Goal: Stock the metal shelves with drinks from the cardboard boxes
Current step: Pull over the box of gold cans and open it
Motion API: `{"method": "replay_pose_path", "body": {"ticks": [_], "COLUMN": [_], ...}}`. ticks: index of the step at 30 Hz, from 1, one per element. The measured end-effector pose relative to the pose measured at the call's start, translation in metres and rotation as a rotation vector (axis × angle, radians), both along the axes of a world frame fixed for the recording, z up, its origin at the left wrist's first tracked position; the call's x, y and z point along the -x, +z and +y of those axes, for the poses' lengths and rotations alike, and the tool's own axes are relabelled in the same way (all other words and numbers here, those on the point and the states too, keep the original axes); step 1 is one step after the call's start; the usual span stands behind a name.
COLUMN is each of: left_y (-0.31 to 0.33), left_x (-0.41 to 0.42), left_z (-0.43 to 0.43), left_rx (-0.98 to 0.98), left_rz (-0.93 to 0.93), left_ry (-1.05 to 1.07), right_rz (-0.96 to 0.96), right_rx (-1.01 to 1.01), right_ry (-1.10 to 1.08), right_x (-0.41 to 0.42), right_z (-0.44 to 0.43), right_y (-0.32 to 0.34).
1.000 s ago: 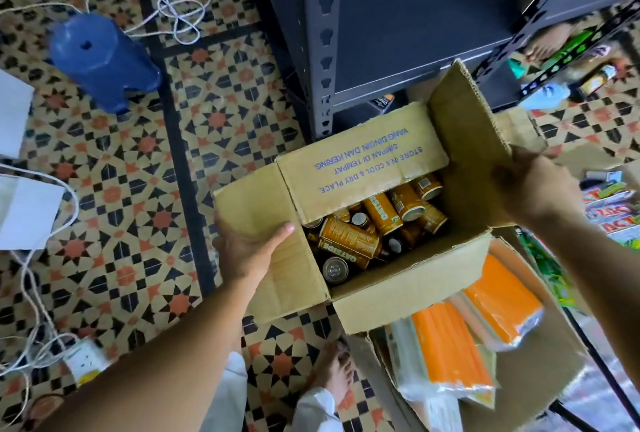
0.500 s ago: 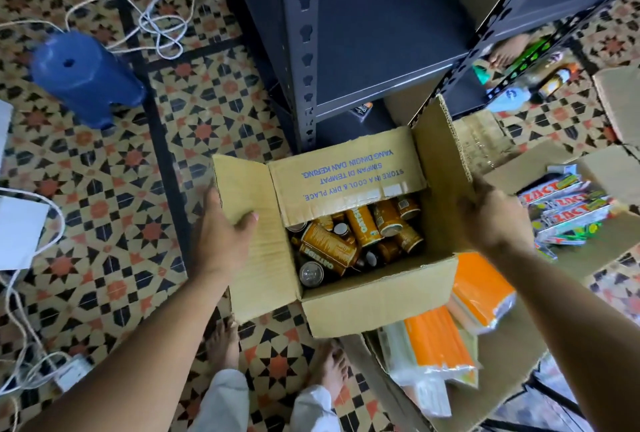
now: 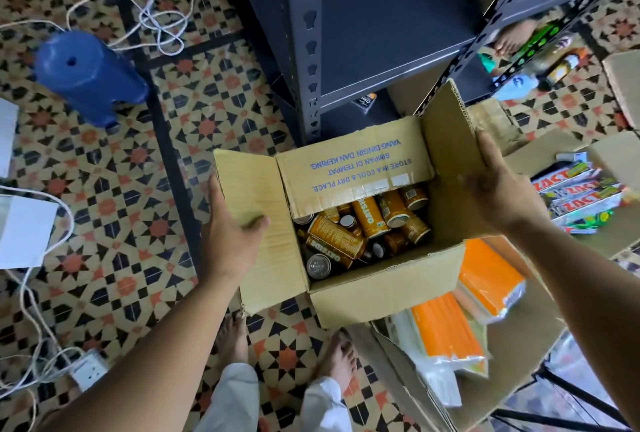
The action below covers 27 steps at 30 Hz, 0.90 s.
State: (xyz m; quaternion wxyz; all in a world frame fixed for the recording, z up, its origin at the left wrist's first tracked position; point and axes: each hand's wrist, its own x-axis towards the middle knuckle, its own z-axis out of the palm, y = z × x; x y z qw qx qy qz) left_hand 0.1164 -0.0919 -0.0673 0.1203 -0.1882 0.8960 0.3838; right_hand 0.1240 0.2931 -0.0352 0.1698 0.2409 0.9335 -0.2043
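An open cardboard box (image 3: 381, 289) sits between my hands, just in front of the dark metal shelf (image 3: 391, 26). Inside lie several orange-brown drink cans (image 3: 370, 220), jumbled on their sides and on end. My left hand (image 3: 228, 234) grips the box's left flap, thumb on top of the cardboard. My right hand (image 3: 498, 189) holds the upright right flap from outside, fingers pointing up along it. The shelf boards in view look bare; one small dark can (image 3: 367, 102) shows under the lower board.
A second box with orange packets (image 3: 446, 331) lies at lower right, and a box of snack packs (image 3: 581, 196) at right. Bottles (image 3: 561, 66) lie on the floor beyond the shelf. A blue stool (image 3: 86, 75), white cables and a power strip (image 3: 88, 367) are left. My bare feet (image 3: 235, 338) stand below the box.
The box has sunk lower and away from me, and my feet have come into view. Both hands have stayed on its side flaps.
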Motion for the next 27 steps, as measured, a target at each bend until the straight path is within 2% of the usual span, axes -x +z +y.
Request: {"method": "replay_pose_path", "body": {"ticks": [5, 9, 18, 27], "left_y": [0.008, 0.01, 0.016, 0.046], "left_x": [0.003, 0.001, 0.004, 0.02], "left_z": [0.009, 0.011, 0.011, -0.034], "left_rx": [0.028, 0.08, 0.083, 0.128], "left_rz": [-0.032, -0.029, -0.058, -0.042], "left_ry": [-0.024, -0.051, -0.08, -0.152], "right_rz": [-0.036, -0.025, 0.05, 0.134], "right_rx": [0.103, 0.104, 0.143, 0.202], "right_ry": [0.016, 0.085, 0.031, 0.066], "right_x": [0.008, 0.011, 0.003, -0.01], "right_z": [0.015, 0.019, 0.024, -0.007], "right_y": [0.006, 0.01, 0.01, 0.028]}}
